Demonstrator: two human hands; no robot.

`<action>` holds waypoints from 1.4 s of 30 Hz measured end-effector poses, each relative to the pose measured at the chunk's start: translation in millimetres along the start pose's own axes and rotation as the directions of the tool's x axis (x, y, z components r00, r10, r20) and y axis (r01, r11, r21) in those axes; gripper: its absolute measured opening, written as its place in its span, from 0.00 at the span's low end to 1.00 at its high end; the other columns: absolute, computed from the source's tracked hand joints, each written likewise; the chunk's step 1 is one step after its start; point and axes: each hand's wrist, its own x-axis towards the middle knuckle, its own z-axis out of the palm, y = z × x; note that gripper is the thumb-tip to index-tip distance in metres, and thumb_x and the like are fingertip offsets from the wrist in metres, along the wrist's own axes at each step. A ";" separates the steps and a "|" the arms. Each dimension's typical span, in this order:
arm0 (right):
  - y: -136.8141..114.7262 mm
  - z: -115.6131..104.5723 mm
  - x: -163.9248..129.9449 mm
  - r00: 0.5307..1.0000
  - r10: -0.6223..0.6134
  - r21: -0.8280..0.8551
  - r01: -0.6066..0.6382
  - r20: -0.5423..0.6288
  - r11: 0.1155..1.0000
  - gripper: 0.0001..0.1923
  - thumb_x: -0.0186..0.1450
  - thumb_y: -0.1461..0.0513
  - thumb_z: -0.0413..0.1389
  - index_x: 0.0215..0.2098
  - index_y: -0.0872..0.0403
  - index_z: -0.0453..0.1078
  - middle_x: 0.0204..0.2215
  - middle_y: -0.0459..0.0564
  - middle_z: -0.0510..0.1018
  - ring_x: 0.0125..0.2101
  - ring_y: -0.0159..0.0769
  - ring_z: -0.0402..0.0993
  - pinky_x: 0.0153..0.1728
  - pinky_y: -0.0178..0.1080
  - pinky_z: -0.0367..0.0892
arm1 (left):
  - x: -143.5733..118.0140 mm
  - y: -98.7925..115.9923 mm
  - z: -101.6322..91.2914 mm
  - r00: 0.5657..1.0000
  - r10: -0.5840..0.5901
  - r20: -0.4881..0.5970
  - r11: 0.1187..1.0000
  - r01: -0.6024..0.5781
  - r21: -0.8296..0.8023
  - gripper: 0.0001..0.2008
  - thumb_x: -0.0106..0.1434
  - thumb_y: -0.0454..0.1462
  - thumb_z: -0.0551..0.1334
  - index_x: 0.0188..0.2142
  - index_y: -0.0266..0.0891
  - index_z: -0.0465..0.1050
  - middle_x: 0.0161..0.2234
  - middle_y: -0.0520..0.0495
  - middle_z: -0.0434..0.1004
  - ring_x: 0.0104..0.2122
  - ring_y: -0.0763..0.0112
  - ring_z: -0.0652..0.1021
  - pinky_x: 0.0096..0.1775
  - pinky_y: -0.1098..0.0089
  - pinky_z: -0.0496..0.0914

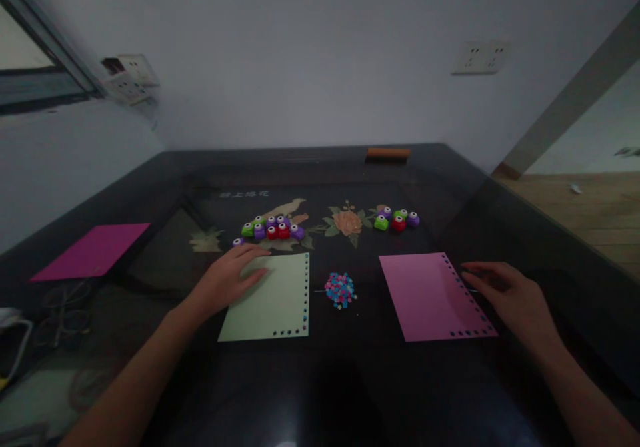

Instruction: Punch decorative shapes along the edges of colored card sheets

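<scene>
A pale green sheet of paper [270,300] lies left of centre, with small punched holes along its right and lower edges. My left hand [233,277] rests on its upper left part, fingers stretched and thumb apart. To the right is a pink sheet [427,294], also with holes along its right and lower edges. Beside its right edge is my right hand [515,294], thumb and index finger brought close in a pinch; whatever may be between them is too small to tell. A pile of blue, pink and white paper confetti [340,290] sits between the sheets.
Several small green, purple and red paper punches with eye-like tops [273,228] stand behind the green sheet. More punches [397,219] stand behind the pink one. A magenta sheet [95,250] lies far left. A brown stick-like object [388,153] is at the table's back edge.
</scene>
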 end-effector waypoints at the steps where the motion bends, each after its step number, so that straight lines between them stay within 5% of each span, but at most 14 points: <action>1: -2.0 -0.3 0.1 1.000 -0.007 0.004 0.007 -0.005 1.000 0.18 0.52 0.48 0.58 0.34 0.51 0.75 0.33 0.50 0.76 0.30 0.42 0.72 0.31 0.45 0.66 | 0.0 0.9 -1.5 1.000 -0.006 0.010 1.000 0.006 0.001 0.20 0.63 0.48 0.55 0.49 0.41 0.68 0.48 0.42 0.72 0.48 0.58 0.72 0.50 0.58 0.67; 5: -30.6 -3.8 -2.3 0.997 -0.082 0.018 0.081 0.013 0.997 0.16 0.54 0.49 0.57 0.35 0.50 0.74 0.35 0.50 0.76 0.32 0.42 0.73 0.31 0.44 0.67 | -0.7 -2.0 -3.1 0.999 -0.024 0.029 1.000 0.024 0.008 0.24 0.60 0.52 0.57 0.50 0.39 0.67 0.49 0.41 0.70 0.49 0.56 0.70 0.51 0.56 0.65; 9: -92.5 -3.3 -8.5 0.961 -0.267 0.059 0.263 0.071 0.963 0.12 0.58 0.53 0.56 0.35 0.50 0.74 0.35 0.50 0.76 0.33 0.41 0.73 0.34 0.43 0.67 | -1.4 -5.1 1.7 1.000 0.002 0.023 1.000 -0.002 0.006 0.26 0.60 0.51 0.58 0.52 0.38 0.66 0.49 0.40 0.68 0.50 0.56 0.70 0.51 0.56 0.65; 14: -174.2 27.6 -13.6 0.822 -0.561 0.220 0.532 0.094 0.817 0.06 0.62 0.61 0.54 0.33 0.52 0.73 0.33 0.50 0.77 0.36 0.38 0.73 0.39 0.42 0.67 | -2.3 -4.7 7.1 0.998 0.060 0.026 0.998 -0.060 0.008 0.26 0.61 0.49 0.58 0.54 0.39 0.64 0.51 0.40 0.66 0.51 0.57 0.68 0.52 0.57 0.64; 19: -217.8 93.6 -15.1 0.660 -0.661 0.157 0.655 0.358 0.739 0.08 0.62 0.64 0.54 0.40 0.53 0.73 0.39 0.51 0.77 0.43 0.39 0.71 0.46 0.43 0.64 | -2.1 -5.8 9.8 0.998 0.060 0.018 0.998 -0.060 0.025 0.28 0.60 0.51 0.58 0.54 0.37 0.64 0.52 0.38 0.65 0.52 0.56 0.68 0.52 0.57 0.63; 23: -229.7 138.1 -20.8 0.581 -0.655 0.007 0.745 0.483 0.667 0.16 0.63 0.59 0.54 0.47 0.59 0.70 0.43 0.58 0.74 0.46 0.44 0.68 0.47 0.44 0.64 | -2.1 -4.9 12.3 0.998 0.061 0.002 0.997 -0.062 0.044 0.27 0.60 0.51 0.58 0.54 0.38 0.64 0.51 0.38 0.65 0.51 0.55 0.68 0.52 0.56 0.63; 26: -230.4 154.3 -25.6 0.572 -0.642 -0.076 0.774 0.511 0.629 0.22 0.62 0.54 0.56 0.49 0.60 0.69 0.44 0.60 0.71 0.47 0.47 0.66 0.43 0.46 0.65 | -2.2 -3.4 14.6 0.998 0.056 0.012 0.997 -0.056 0.052 0.28 0.59 0.50 0.58 0.55 0.39 0.64 0.52 0.38 0.65 0.51 0.55 0.68 0.51 0.55 0.63; 34: -227.7 159.5 -30.3 0.570 -0.616 -0.159 0.791 0.543 0.591 0.26 0.62 0.53 0.56 0.54 0.58 0.66 0.50 0.61 0.69 0.48 0.50 0.64 0.42 0.46 0.65 | -0.2 -3.3 17.3 0.997 0.063 0.050 0.997 -0.064 0.034 0.30 0.58 0.49 0.61 0.55 0.36 0.64 0.51 0.37 0.64 0.51 0.55 0.67 0.52 0.56 0.62; 42: -229.4 156.1 -30.5 0.567 -0.626 -0.126 0.787 0.535 0.604 0.22 0.61 0.55 0.57 0.52 0.54 0.67 0.46 0.57 0.72 0.46 0.48 0.65 0.40 0.43 0.63 | 0.4 -4.5 17.1 0.997 0.062 0.045 0.998 -0.062 -0.004 0.27 0.57 0.50 0.61 0.53 0.40 0.65 0.50 0.40 0.65 0.50 0.55 0.67 0.52 0.55 0.62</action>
